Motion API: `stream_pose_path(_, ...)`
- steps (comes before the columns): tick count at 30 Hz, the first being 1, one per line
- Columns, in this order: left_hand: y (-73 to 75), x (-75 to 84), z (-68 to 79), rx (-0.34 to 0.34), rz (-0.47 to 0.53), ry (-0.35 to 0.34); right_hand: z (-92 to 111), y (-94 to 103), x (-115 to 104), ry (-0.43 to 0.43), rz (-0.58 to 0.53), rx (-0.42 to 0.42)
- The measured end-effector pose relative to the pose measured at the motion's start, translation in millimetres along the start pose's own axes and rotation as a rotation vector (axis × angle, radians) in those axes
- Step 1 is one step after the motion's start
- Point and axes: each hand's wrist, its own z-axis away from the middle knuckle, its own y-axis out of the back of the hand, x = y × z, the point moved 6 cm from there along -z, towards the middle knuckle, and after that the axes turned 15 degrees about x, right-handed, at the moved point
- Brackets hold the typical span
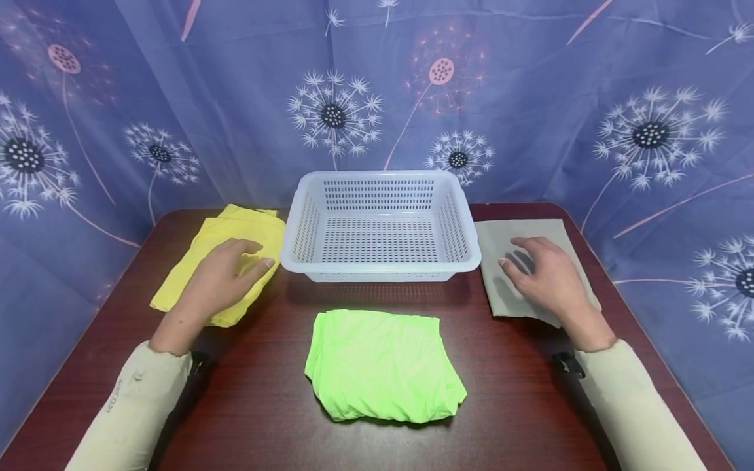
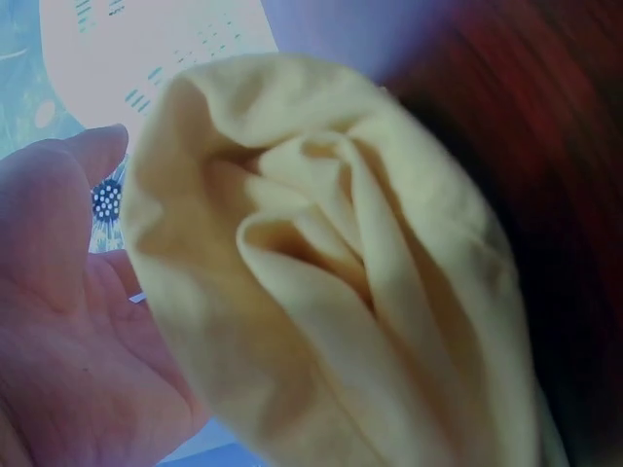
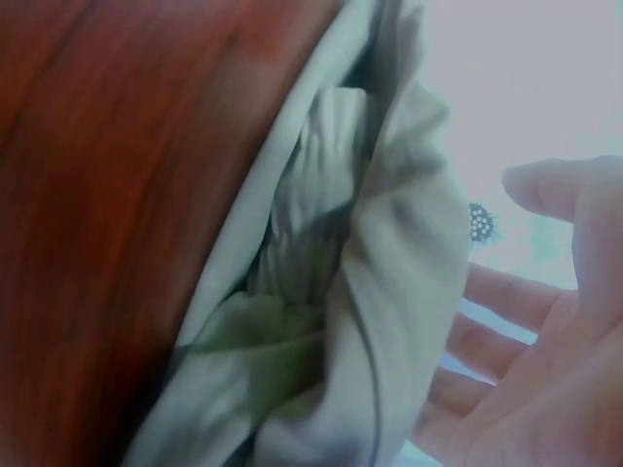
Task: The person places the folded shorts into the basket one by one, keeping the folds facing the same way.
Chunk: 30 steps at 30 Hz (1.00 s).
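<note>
Over the folded yellow cloth [image 1: 203, 261] at the left, my left hand [image 1: 220, 275] hovers with relaxed fingers and thumb apart, holding nothing. The left wrist view shows the rolled end of that yellow cloth [image 2: 321, 253] beside the palm [image 2: 78, 321]. At the right, my right hand [image 1: 544, 275] is above a folded grey cloth [image 1: 501, 294], fingers loosely bent and free of anything. Its gathered, layered edge [image 3: 389, 253] fills the middle of the right wrist view. A folded bright green cloth [image 1: 383, 366] lies between the arms, nearer the front.
A white perforated plastic basket [image 1: 379, 267] stands at the back middle, between the yellow and grey cloths, with nothing in it. The dark red wooden table [image 1: 259, 405] ends at a blue curtain [image 1: 247, 98] with dandelion prints at the back and sides.
</note>
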Motion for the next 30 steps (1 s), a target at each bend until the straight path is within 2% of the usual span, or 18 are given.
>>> stream_pose_path(11,-5.4,10.5,1.2,-0.015,0.02,-0.027,0.8,-1.4,-7.2,0.038,-0.006,0.019)
stream_pose_path(22,-13.4,16.0,3.9,-0.051,0.033,-0.03,4.5,-0.3,-19.2,0.055,-0.03,-0.009)
stream_pose_path(30,-18.0,24.0,7.4,-0.09,0.057,-0.045,6.2,0.2,-27.7,0.114,-0.043,0.001)
